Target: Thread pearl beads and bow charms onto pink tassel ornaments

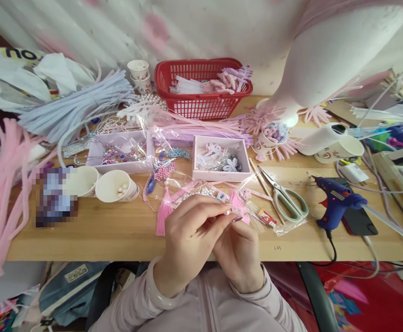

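Note:
My left hand (187, 230) is closed in a pinch over the front edge of the table, and a small white bead (228, 212) shows at its fingertips. Close against it is my right hand (242, 251), its fingers curled and mostly hidden behind the left; what they hold cannot be made out. Just beyond the fingertips lies a pink tassel (237, 202). Another pink tassel (164, 214) rests left of my hands. Pink beads (165, 171) lie further back, near a white box (222, 175) of pale flower-shaped pieces.
Scissors (287, 200) and a blue glue gun (337, 200) with its cord lie to the right. Paper cups (116, 186), a box of gems (120, 167) and pink fuzzy stems (9, 193) are on the left. A red basket (201, 107) stands at the back.

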